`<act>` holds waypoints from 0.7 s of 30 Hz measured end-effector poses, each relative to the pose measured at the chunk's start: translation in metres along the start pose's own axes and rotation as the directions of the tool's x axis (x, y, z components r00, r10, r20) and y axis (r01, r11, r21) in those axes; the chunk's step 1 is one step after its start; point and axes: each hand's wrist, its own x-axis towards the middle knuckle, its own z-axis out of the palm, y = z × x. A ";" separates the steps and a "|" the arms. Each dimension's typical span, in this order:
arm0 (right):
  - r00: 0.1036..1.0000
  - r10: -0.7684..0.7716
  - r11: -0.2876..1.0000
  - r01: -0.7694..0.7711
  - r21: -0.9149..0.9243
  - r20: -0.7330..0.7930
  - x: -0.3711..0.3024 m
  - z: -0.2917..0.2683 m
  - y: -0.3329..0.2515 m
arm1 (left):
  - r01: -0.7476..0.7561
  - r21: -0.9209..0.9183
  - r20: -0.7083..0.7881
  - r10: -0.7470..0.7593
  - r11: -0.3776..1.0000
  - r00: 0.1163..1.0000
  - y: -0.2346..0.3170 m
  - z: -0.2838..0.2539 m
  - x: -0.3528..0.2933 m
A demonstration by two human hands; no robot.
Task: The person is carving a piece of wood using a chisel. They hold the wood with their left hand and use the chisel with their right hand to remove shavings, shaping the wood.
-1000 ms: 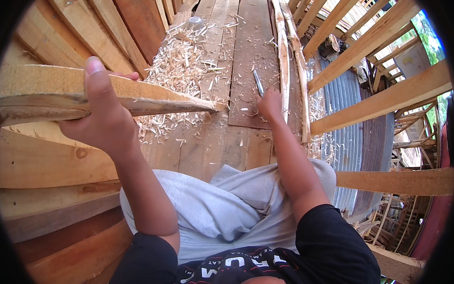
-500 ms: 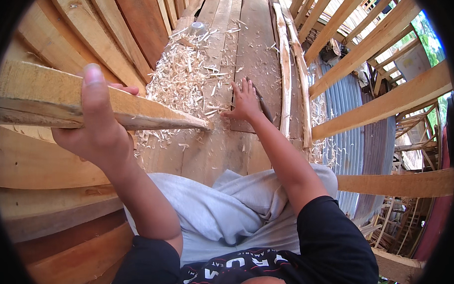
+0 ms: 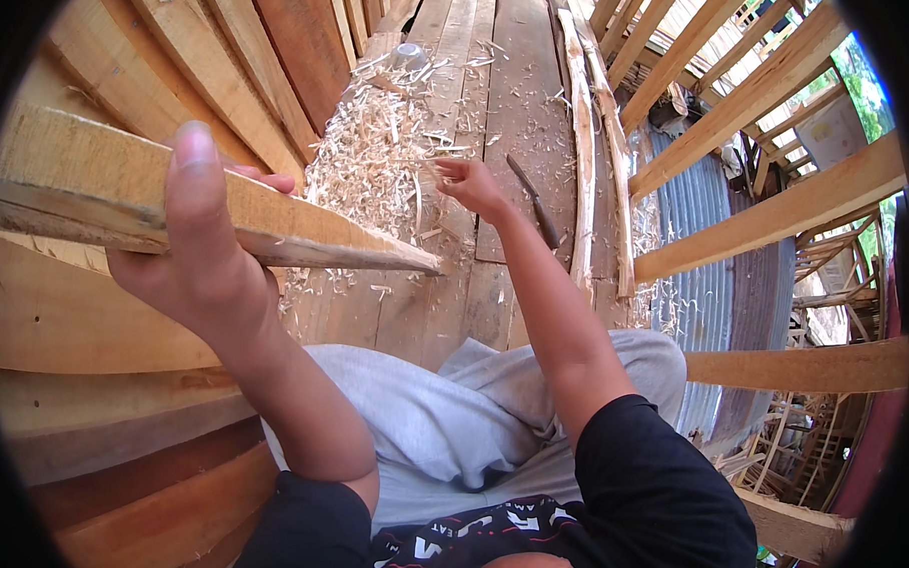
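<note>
Two hands out: left hand (image 3: 208, 243) grasps the tapered timber (image 3: 297, 227), thumb on top, tip near the shavings (image 3: 365, 152). Right hand (image 3: 468, 186) fingers loosely parted, seemingly empty. Judgement: keep left grip firm, right fingers clear of knife (image 3: 534, 201) edge.

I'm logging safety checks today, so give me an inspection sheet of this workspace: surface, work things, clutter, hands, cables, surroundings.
Surface: plank floor, partly covered by wood shavings.
Work things: tapered wooden piece, held at left; knife-like tool lying loose, right of the right hand.
Clutter: shavings heaped, others scattered; small round container at the heap's far end.
Hands: left hand grips the wooden piece; right hand near the shavings, fingers bent, whether holding anything unclear.
Cables: nothing seen.
Surroundings: wooden boards at left; wooden rails and corrugated sheeting at right.
</note>
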 end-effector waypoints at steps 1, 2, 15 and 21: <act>0.994 -0.085 0.972 0.068 0.225 0.069 0.006 0.004 -0.005 | -0.013 -0.004 -0.002 0.013 1.000 1.000 -0.001 -0.002 0.001; 0.976 -0.182 0.890 0.114 0.442 0.115 0.008 0.006 -0.008 | -0.019 0.002 0.005 0.019 1.000 1.000 0.001 -0.002 0.001; 0.771 0.487 0.783 -0.179 0.596 -0.409 0.008 -0.012 -0.016 | 0.029 -0.008 -0.004 -0.029 1.000 1.000 0.011 -0.008 0.003; 0.921 0.222 0.926 -0.302 -0.226 -0.319 -0.015 0.003 -0.045 | -0.008 0.093 -0.014 0.009 0.996 1.000 0.008 -0.016 0.008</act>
